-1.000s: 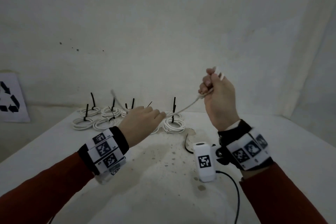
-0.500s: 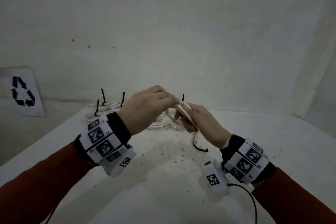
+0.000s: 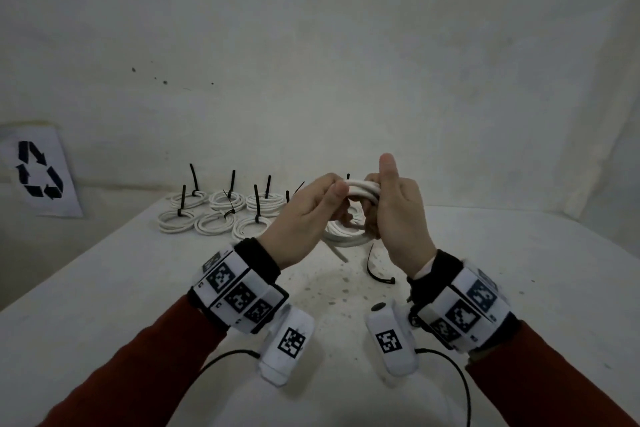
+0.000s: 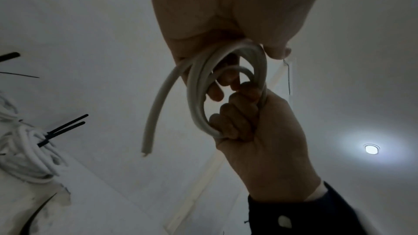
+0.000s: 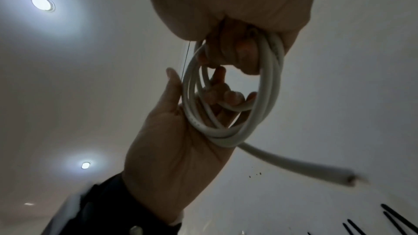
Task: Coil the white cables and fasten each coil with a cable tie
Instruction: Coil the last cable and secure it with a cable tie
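White and stained, the desk is seen below two raised hands. Nearest, a loose black cable tie lies on it. Above, a white cable coil is gripped by both: the left hand and the right hand are curled round opposite sides, one free cable end hanging down. Farther back, tied coils are ranged by the wall.

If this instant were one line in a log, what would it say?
step: coiling | both hands: left, right grip white cable coil | loose black tie on table | tie: not yet on
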A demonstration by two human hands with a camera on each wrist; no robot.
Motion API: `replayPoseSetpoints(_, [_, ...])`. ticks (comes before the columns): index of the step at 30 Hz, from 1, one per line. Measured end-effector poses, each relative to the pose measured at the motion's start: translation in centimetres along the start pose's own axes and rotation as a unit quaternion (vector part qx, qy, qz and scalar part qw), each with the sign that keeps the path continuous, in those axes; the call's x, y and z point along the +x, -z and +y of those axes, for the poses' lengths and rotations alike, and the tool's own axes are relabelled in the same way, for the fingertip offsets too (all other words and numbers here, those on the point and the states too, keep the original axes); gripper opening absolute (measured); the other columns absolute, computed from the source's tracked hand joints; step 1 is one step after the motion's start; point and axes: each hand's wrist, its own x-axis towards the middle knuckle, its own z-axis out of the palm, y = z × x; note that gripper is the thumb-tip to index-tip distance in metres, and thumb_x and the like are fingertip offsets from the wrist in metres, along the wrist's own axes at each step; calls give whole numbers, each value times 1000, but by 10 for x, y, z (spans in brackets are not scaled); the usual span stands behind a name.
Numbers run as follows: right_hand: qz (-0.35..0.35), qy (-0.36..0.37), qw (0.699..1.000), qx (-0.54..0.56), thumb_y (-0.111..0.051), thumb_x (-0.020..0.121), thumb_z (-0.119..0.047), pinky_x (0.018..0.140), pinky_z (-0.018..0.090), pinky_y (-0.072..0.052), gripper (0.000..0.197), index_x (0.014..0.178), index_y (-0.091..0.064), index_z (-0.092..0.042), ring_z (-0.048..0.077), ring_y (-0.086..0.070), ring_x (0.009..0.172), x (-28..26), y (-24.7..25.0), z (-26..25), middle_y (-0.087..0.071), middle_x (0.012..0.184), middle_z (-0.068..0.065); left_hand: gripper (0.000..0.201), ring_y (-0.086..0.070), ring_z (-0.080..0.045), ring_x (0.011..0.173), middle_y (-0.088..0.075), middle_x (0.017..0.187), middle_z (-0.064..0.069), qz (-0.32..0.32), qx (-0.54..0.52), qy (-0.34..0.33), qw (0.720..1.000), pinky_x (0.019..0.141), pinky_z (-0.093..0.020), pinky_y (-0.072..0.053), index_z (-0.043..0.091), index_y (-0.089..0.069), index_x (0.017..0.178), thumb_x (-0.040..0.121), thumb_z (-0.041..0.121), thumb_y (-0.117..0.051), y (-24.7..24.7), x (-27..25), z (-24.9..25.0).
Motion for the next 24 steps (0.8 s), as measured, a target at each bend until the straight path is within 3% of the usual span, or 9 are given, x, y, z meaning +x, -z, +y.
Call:
replayPoseSetpoints(3, [18, -5, 1000, -1, -32, 102, -45, 46, 25, -29, 58, 51, -45, -21, 9, -35, 38, 0, -5, 3, -39, 41, -9, 40, -53, -13, 52, -45, 58, 11, 69, 49, -7, 996, 53, -31, -46, 15, -46, 70, 93, 47, -39, -5, 5, 0])
replayPoseSetpoints(5, [4, 1, 1000, -9, -40, 100, -44, 45, 27, -37, 50, 59, -51, -17, 12, -42, 41, -4, -8, 3, -44, 45, -9, 42, -45, -6, 45, -40, 50, 12, 132, 107, -20, 985, 49, -30, -41, 21, -44, 64, 92, 51, -37, -6, 8, -1])
replayPoseSetpoints(7, [-28, 13, 999, -9, -50, 97, -40, 47, 34, -46, 42, 72, -58, -7, 17, -49, 45, -8, -12, 3, -48, 51, -4, 46, -40, -4, 44, -36, 45, 10, 201, 164, -23, 965, 49, -19, -33, 27, -44, 56, 97, 45, -34, -5, 12, -2])
replayPoseSetpoints(9, [-61, 28, 998, -18, -49, 99, -32, 54, 46, -53, 35, 88, -59, 0, 18, -50, 48, -12, -15, 2, -49, 55, -3, 56, -38, -7, 43, -37, 45, 8, 255, 199, 3, 946, 47, -20, -28, 19, -42, 49, 97, 45, -27, -1, 17, -1])
replayPoseSetpoints(11, [-77, 18, 997, 1, -41, 103, -27, 56, 48, -51, 35, 95, -58, 3, 18, -46, 50, -13, -19, 2, -47, 55, -6, 61, -34, -10, 41, -36, 44, 2, 273, 237, 18, 932, 46, -21, -27, 12, -40, 49, 96, 47, -21, 2, 20, -4])
replayPoseSetpoints(14, [-53, -46, 995, 69, -39, 103, -31, 44, 30, -36, 37, 90, -56, -1, 10, -35, 43, -7, -20, 2, -39, 49, -11, 56, -34, -7, 38, -34, 44, 10, 217, 188, 4, 958, 43, -16, -26, 19, -37, 51, 98, 46, -23, 2, 20, -9])
replayPoseSetpoints(17, [-5, -82, 995, 62, -46, 99, -37, 38, 21, -29, 38, 89, -58, -2, 7, -32, 39, 4, -15, 3, -37, 44, -12, 43, -43, -8, 39, -42, 46, 9, 80, 66, 31, 994, 44, -28, -44, 16, -47, 69, 93, 47, -31, 6, 15, -12])
replayPoseSetpoints(20, [23, -102, 994, 32, -53, 97, -33, 37, 20, -26, 30, 76, -47, -12, 8, -31, 38, 15, -9, 5, -39, 45, -6, 30, -58, -18, 52, -51, 62, 2, -37, 65, 61, 995, 61, -42, -56, 8, -53, 90, 99, 31, -37, 18, 13, -15])
replayPoseSetpoints(24, [34, -66, 995, -61, -44, 95, -23, 48, 29, -32, 22, 75, -39, -15, 15, -40, 51, 23, -12, 12, -42, 61, 1, 14, -62, -10, 79, -64, 81, 5, -101, 131, 71, 984, 78, -31, -51, 17, -59, 94, 99, 16, -45, 38, 17, -10])
